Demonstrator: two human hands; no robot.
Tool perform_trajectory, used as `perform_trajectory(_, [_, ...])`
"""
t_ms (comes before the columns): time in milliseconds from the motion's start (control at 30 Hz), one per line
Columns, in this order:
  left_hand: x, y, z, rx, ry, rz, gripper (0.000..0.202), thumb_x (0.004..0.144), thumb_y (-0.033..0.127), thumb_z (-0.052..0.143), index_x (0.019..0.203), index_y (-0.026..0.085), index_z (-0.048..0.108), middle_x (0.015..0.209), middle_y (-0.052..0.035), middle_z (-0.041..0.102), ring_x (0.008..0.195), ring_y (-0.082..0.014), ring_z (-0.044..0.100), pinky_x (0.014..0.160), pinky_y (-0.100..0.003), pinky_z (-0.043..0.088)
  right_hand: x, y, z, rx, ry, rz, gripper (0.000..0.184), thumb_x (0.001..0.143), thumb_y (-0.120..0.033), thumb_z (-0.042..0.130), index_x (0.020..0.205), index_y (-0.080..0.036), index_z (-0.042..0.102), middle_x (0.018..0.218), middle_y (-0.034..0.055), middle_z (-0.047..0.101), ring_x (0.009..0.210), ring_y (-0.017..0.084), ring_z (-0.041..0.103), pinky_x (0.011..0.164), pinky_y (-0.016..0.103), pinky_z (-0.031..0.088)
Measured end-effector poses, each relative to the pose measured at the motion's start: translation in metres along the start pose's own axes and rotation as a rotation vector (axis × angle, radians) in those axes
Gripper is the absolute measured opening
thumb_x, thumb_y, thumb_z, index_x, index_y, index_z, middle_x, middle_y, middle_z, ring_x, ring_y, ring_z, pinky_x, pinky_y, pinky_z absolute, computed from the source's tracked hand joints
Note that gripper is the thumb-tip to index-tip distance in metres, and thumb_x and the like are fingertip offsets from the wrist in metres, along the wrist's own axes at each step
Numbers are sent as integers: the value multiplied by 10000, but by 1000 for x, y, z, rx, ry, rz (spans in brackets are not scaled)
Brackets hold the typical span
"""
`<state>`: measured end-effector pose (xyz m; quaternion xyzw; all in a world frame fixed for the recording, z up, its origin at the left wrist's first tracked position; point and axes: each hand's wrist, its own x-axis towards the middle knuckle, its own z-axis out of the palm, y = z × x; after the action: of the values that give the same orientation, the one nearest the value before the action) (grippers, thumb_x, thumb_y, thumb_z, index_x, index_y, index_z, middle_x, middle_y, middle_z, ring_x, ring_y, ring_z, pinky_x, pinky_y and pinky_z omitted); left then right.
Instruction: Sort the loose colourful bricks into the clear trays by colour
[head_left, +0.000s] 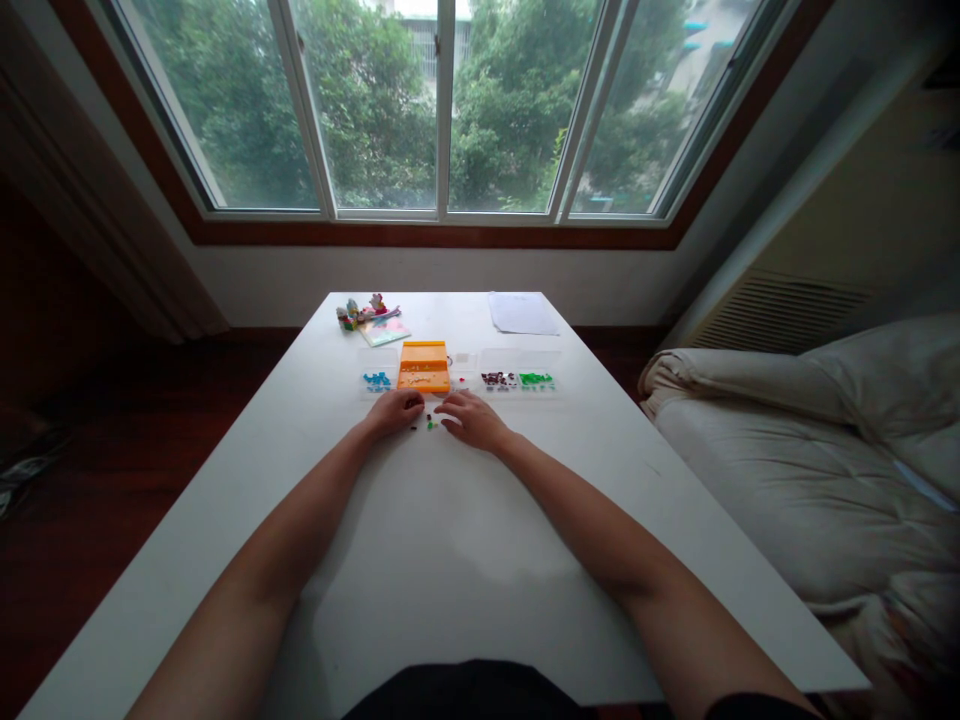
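Observation:
My left hand [394, 412] rests on the white table with its fingers curled together; whatever they hold, if anything, is hidden. Close to the right of it, my right hand [475, 420] lies palm down, fingers apart and stretched toward the left. Between the two hands are several tiny loose pieces, among them a green piece [430, 426] and a dark piece [413, 428]. Just beyond my hands stands an open orange box [424, 383] with small bits in it. Blue pieces [377, 381] sit in a clear box on its left.
Right of the orange box, clear compartments hold dark brown pieces [498, 379] and green pieces [535, 379]. Small colourful figures [351, 314] stand at the far left by a printed card [385, 332]. White paper [523, 313] lies far right. A padded sofa [810, 430] flanks the table [480, 560].

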<state>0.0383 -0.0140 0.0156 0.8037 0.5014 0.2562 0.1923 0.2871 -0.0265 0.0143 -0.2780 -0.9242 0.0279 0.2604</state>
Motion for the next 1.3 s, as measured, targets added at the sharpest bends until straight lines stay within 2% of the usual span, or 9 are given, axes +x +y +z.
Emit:
perform_trajectory(100, [1,-6,2,9,62,-31,244,856,377,562,875,200,729,750,-19,682,659,-158,554,632,-267,396,0,-4,4,-23,-22,-21,355,946,-280,609,1300,-270,635,1305,103,596,1208,259,523,1031,442,439])
perform_trajectory(167, [2,-7,2,14,68,-34,246,859,380,561,878,200,727,756,-21,688,663,-160,560,634,-267,399,-1,-5,7,-40,-43,-17,362,947,-274,611,1308,-287,633,1355,103,572,1277,270,490,1059,461,420])
perform_trajectory(400, [1,-6,2,10,51,-26,249,862,381,563,889,199,730,788,-25,703,688,-165,575,649,-264,413,-2,1,9,-50,-35,13,244,955,-254,603,1176,-284,702,1285,87,627,1301,266,489,1081,472,393])
perform_trajectory(533, [1,-7,3,7,64,-11,239,861,368,566,883,201,737,785,-24,702,683,-166,577,647,-271,412,-2,1,13,-50,-45,-5,368,949,-247,601,1313,-294,629,1337,78,603,1316,268,471,1091,466,382])
perform_trajectory(600, [1,-8,3,5,65,-5,238,863,364,565,877,200,736,785,-25,701,682,-166,578,644,-273,410,-1,0,15,-51,-53,-26,360,967,-254,575,1321,-298,625,1348,67,600,1331,266,457,1100,462,369])
perform_trajectory(967, [0,-7,2,-13,46,-25,244,851,383,577,887,201,735,777,-28,695,686,-172,574,647,-277,411,-2,7,11,-79,-4,94,191,970,-247,575,1074,-260,735,1069,65,694,1070,236,548,953,402,399])
perform_trajectory(1300, [1,-7,3,32,38,-19,239,854,357,565,895,195,736,794,-23,700,700,-165,578,652,-262,415,-1,7,6,-112,-40,249,184,946,-204,585,999,-246,756,1035,70,685,1040,245,528,923,375,387])
